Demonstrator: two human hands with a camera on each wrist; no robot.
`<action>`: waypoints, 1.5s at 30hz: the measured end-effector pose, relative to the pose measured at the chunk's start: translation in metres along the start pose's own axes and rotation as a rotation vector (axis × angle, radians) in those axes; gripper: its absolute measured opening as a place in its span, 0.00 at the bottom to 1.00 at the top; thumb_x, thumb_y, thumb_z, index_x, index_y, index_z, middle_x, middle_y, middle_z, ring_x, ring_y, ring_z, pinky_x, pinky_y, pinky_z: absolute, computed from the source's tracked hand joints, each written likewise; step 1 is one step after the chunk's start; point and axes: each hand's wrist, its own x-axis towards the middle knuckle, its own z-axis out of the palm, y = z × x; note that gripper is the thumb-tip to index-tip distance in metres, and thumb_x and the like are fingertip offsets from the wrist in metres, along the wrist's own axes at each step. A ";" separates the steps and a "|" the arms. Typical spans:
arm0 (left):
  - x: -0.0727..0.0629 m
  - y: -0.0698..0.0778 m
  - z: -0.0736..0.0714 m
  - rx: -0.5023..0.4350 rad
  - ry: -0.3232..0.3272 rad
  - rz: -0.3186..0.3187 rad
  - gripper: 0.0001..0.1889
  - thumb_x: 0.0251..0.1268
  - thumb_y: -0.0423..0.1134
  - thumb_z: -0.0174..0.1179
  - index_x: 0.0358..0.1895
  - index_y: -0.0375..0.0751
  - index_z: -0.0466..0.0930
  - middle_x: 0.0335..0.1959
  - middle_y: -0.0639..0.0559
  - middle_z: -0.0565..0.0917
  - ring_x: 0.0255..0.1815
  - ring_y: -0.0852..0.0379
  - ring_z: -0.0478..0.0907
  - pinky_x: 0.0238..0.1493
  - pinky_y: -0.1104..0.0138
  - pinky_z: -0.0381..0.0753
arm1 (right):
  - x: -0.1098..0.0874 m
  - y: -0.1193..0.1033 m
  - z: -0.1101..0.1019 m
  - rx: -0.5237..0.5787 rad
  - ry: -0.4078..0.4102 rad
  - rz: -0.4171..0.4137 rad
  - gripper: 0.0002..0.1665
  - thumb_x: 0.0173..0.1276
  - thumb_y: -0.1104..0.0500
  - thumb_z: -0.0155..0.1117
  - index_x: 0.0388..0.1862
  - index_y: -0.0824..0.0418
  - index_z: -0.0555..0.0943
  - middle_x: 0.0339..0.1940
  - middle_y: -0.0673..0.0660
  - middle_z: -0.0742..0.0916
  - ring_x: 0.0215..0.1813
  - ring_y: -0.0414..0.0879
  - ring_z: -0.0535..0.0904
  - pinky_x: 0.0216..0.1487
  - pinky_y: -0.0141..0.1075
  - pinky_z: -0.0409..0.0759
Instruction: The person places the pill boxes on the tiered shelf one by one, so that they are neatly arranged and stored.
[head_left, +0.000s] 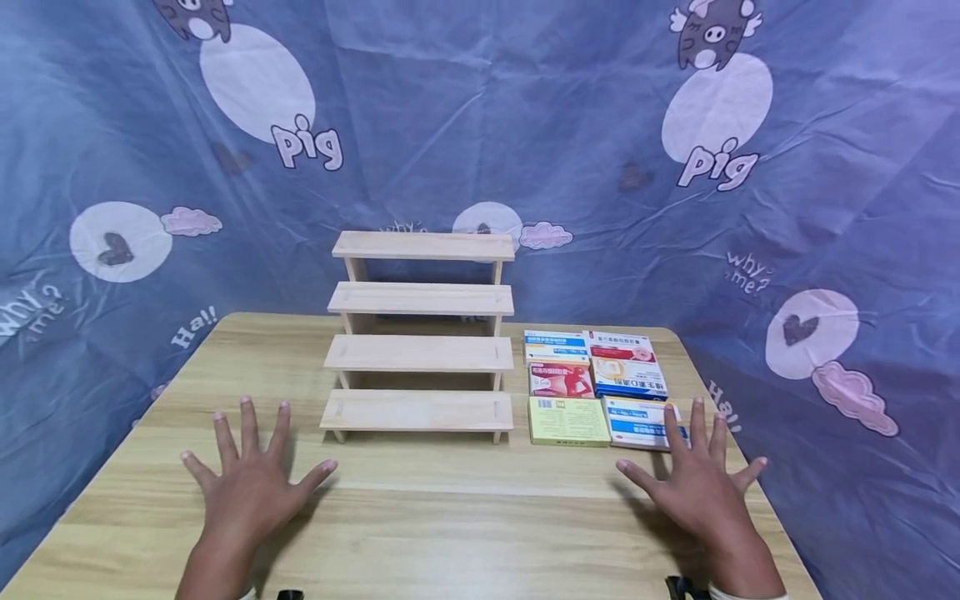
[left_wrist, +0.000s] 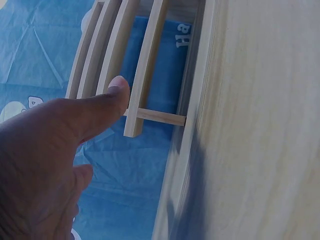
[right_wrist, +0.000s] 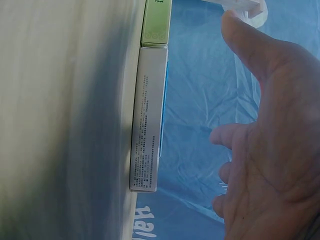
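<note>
Left hand (head_left: 251,490) and right hand (head_left: 703,487) spread wide over counter (head_left: 465,533), stepped wooden shelf (head_left: 418,353) farther back, medicine boxes (head_left: 568,419) to its right

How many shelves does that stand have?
4: the flat, pale wooden bottom shelf in front, then second shelf, third shelf and top shelf, each higher and farther back.

Bright tabletop (head_left: 450,525) in the head view, dimmer wrist views with soft, blurred shadows
</note>
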 end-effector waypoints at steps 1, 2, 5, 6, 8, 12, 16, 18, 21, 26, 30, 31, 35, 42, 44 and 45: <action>0.000 0.000 0.000 0.000 0.004 0.003 0.63 0.67 0.81 0.57 0.92 0.47 0.41 0.89 0.24 0.28 0.86 0.12 0.25 0.64 0.10 0.21 | 0.000 0.000 0.000 0.004 -0.003 0.002 0.76 0.67 0.16 0.62 0.93 0.61 0.45 0.89 0.72 0.30 0.86 0.83 0.21 0.58 0.94 0.18; 0.000 0.000 0.000 0.000 0.007 0.006 0.64 0.67 0.81 0.57 0.92 0.47 0.40 0.89 0.24 0.28 0.86 0.12 0.25 0.64 0.09 0.21 | -0.001 0.001 0.000 0.007 -0.005 0.004 0.76 0.67 0.16 0.62 0.93 0.61 0.45 0.89 0.72 0.30 0.86 0.82 0.21 0.58 0.95 0.19; 0.000 0.000 0.000 -0.004 0.019 0.023 0.64 0.67 0.81 0.57 0.92 0.49 0.39 0.89 0.25 0.28 0.86 0.13 0.24 0.64 0.09 0.23 | 0.000 0.003 -0.001 0.017 -0.009 0.007 0.76 0.67 0.17 0.62 0.93 0.60 0.43 0.90 0.72 0.30 0.86 0.81 0.19 0.58 0.95 0.21; 0.000 0.000 -0.001 -0.010 0.023 0.029 0.63 0.67 0.81 0.58 0.92 0.49 0.39 0.89 0.26 0.28 0.86 0.13 0.24 0.64 0.09 0.24 | 0.001 0.005 -0.001 0.019 -0.012 0.005 0.76 0.67 0.16 0.62 0.93 0.59 0.43 0.90 0.72 0.30 0.86 0.80 0.19 0.59 0.95 0.22; 0.001 0.001 -0.002 -0.030 0.024 0.044 0.63 0.68 0.80 0.59 0.93 0.49 0.39 0.90 0.27 0.28 0.86 0.13 0.24 0.64 0.08 0.25 | 0.003 0.008 -0.001 0.025 -0.013 -0.003 0.76 0.67 0.17 0.62 0.93 0.59 0.43 0.90 0.73 0.30 0.87 0.80 0.19 0.60 0.95 0.23; 0.009 0.000 -0.004 -0.142 -0.006 0.087 0.62 0.70 0.74 0.63 0.93 0.50 0.37 0.90 0.31 0.23 0.87 0.14 0.26 0.65 0.08 0.30 | 0.011 0.017 -0.002 0.044 -0.022 -0.030 0.75 0.67 0.18 0.64 0.93 0.60 0.43 0.90 0.75 0.33 0.87 0.82 0.24 0.61 0.95 0.25; 0.024 -0.007 0.000 -0.337 -0.038 0.142 0.61 0.73 0.62 0.69 0.93 0.52 0.32 0.91 0.36 0.21 0.86 0.11 0.34 0.67 0.10 0.44 | 0.021 0.032 -0.006 0.070 -0.031 -0.043 0.75 0.68 0.20 0.66 0.93 0.59 0.42 0.89 0.78 0.35 0.87 0.84 0.29 0.62 0.96 0.29; 0.033 -0.012 0.005 -0.488 -0.049 0.174 0.60 0.76 0.53 0.70 0.92 0.54 0.29 0.91 0.37 0.22 0.85 0.10 0.39 0.70 0.14 0.50 | 0.026 0.039 -0.008 0.076 -0.035 -0.041 0.75 0.68 0.21 0.67 0.93 0.60 0.41 0.89 0.79 0.36 0.87 0.84 0.30 0.63 0.96 0.33; 0.045 -0.018 0.014 -0.803 -0.102 0.221 0.56 0.83 0.39 0.62 0.91 0.61 0.24 0.92 0.41 0.22 0.87 0.15 0.41 0.84 0.35 0.60 | 0.032 0.047 -0.009 0.098 -0.046 -0.043 0.75 0.68 0.23 0.69 0.93 0.62 0.42 0.88 0.81 0.36 0.86 0.86 0.32 0.63 0.96 0.37; 0.055 -0.027 0.029 -1.259 -0.150 0.295 0.52 0.86 0.25 0.51 0.91 0.62 0.23 0.92 0.41 0.22 0.92 0.51 0.53 0.75 0.78 0.71 | 0.038 0.054 -0.002 0.168 -0.111 -0.056 0.76 0.67 0.26 0.73 0.93 0.60 0.42 0.87 0.83 0.35 0.85 0.89 0.35 0.63 0.96 0.37; 0.062 -0.029 0.037 -1.356 -0.137 0.354 0.50 0.86 0.24 0.50 0.92 0.58 0.24 0.91 0.38 0.23 0.81 0.75 0.64 0.73 0.77 0.73 | 0.039 0.056 0.002 0.210 -0.126 -0.059 0.75 0.66 0.30 0.76 0.93 0.58 0.42 0.87 0.83 0.36 0.85 0.88 0.34 0.63 0.95 0.37; 0.064 -0.029 0.038 -1.354 -0.134 0.359 0.50 0.86 0.24 0.49 0.92 0.58 0.25 0.91 0.37 0.24 0.80 0.76 0.65 0.73 0.77 0.73 | 0.040 0.056 0.003 0.220 -0.128 -0.062 0.75 0.66 0.31 0.77 0.93 0.58 0.43 0.87 0.83 0.37 0.85 0.88 0.34 0.64 0.95 0.38; 0.072 -0.030 0.043 -1.308 -0.119 0.347 0.48 0.86 0.25 0.51 0.93 0.55 0.31 0.92 0.37 0.30 0.80 0.75 0.68 0.72 0.79 0.73 | 0.042 0.058 0.006 0.275 -0.154 -0.059 0.73 0.68 0.35 0.78 0.94 0.56 0.42 0.87 0.83 0.36 0.85 0.88 0.34 0.68 0.92 0.42; 0.078 -0.029 0.051 -1.249 -0.097 0.322 0.45 0.86 0.30 0.56 0.93 0.49 0.37 0.91 0.30 0.35 0.78 0.75 0.70 0.69 0.80 0.75 | 0.047 0.069 0.013 0.322 -0.131 -0.080 0.69 0.71 0.40 0.78 0.94 0.56 0.44 0.87 0.86 0.43 0.83 0.91 0.42 0.72 0.88 0.42; 0.077 -0.028 0.053 -1.261 -0.088 0.324 0.46 0.85 0.28 0.55 0.93 0.48 0.37 0.91 0.29 0.36 0.77 0.74 0.72 0.68 0.80 0.76 | 0.048 0.071 0.015 0.328 -0.121 -0.090 0.67 0.71 0.41 0.78 0.93 0.57 0.46 0.86 0.86 0.45 0.83 0.91 0.43 0.73 0.87 0.42; 0.076 -0.028 0.054 -1.264 -0.081 0.327 0.46 0.85 0.27 0.55 0.93 0.47 0.37 0.91 0.28 0.37 0.77 0.74 0.72 0.68 0.80 0.76 | 0.048 0.072 0.016 0.331 -0.119 -0.093 0.67 0.71 0.41 0.78 0.93 0.57 0.47 0.86 0.87 0.46 0.82 0.92 0.43 0.74 0.86 0.42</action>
